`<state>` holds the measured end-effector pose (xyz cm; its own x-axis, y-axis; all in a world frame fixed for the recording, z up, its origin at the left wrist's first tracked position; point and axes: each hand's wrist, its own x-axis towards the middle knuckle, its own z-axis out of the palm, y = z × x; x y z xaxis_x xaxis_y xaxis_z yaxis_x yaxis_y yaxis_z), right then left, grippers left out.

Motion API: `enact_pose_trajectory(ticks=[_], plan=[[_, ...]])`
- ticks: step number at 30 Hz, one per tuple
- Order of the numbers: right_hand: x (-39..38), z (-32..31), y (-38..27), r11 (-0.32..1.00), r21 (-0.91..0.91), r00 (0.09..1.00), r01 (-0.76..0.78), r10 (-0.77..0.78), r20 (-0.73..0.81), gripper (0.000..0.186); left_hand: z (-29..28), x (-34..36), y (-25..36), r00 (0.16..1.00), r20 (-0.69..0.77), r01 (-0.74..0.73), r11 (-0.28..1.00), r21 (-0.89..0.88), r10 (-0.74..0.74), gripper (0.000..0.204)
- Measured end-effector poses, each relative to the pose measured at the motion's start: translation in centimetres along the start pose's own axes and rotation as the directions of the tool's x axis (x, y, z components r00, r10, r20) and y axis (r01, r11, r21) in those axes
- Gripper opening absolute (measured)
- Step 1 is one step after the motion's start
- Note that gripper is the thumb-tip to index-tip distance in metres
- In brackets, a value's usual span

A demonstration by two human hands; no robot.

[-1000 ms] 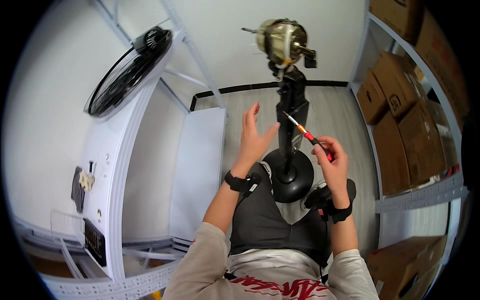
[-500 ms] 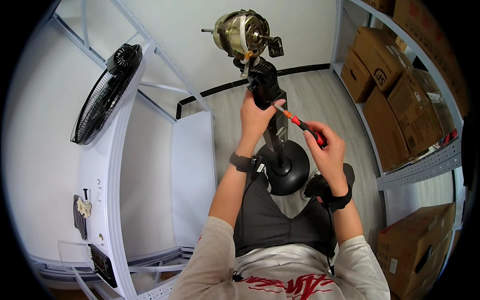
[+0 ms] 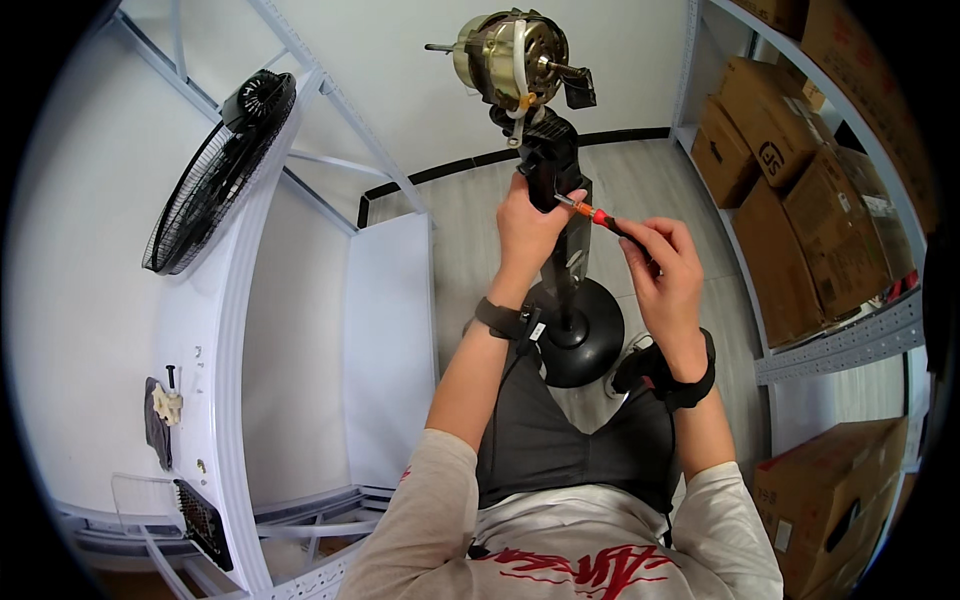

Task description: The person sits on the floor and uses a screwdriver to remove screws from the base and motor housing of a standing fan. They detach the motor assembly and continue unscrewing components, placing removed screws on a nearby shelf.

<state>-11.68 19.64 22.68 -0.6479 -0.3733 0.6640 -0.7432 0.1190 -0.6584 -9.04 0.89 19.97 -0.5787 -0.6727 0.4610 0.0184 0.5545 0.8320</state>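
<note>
Standing here, I see the person's left hand [image 3: 527,230] curled around the upper part of a black column [image 3: 566,270], thumb across its near side; that grip is closed on the column. In the right hand [image 3: 668,275] is a red-and-black screwdriver [image 3: 603,217], pinched about the handle in a closed grip, its shaft pointing left and its tip at the column beside the left thumb. Whether tip or thumb touches the other I can't tell.

The column rises from a round black base [image 3: 582,345] on the floor, between the person's feet, and carries a bare gold-coloured motor [image 3: 510,60] whose thin shaft points left. Over on the left, a white shelf [image 3: 185,320] bears a black fan grille [image 3: 222,170] at its far end, a grey cloth [image 3: 156,430] nearer, and a dark case [image 3: 203,525] nearest. To the right, cardboard boxes [image 3: 832,235] crowd a metal rack [image 3: 840,345].
</note>
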Motion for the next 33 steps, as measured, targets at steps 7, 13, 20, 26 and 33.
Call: enact_pose_trajectory(ticks=[7,13,20,26,33], plan=[[-0.3,0.4,0.0,0.987,-0.133,0.995,0.09,-0.094,-0.027,0.019,0.1,0.0,-0.4,0.999,-0.045,-0.029,1.0,-0.007,0.029,0.047],[-0.5,0.4,-0.1,0.998,-0.067,1.0,0.002,-0.001,0.013,0.018,-0.2,-0.1,-0.5,0.997,-0.056,-0.048,0.999,0.02,0.049,0.046],[-0.1,0.2,-0.3,0.995,-0.063,0.996,-0.077,0.08,0.038,0.016,-0.4,-0.2,-0.2,0.999,-0.034,-0.025,0.999,-0.031,0.024,0.045],[-0.5,1.0,0.5,0.978,-0.154,0.984,0.137,-0.152,-0.088,0.015,-0.5,-0.1,0.2,1.0,-0.021,-0.001,1.0,0.013,0.002,0.044],[-0.4,0.4,0.0,0.994,-0.012,0.994,-0.106,0.107,0.032,0.016,-0.1,-0.1,-0.5,0.997,-0.05,-0.061,0.998,-0.032,0.06,0.043]])
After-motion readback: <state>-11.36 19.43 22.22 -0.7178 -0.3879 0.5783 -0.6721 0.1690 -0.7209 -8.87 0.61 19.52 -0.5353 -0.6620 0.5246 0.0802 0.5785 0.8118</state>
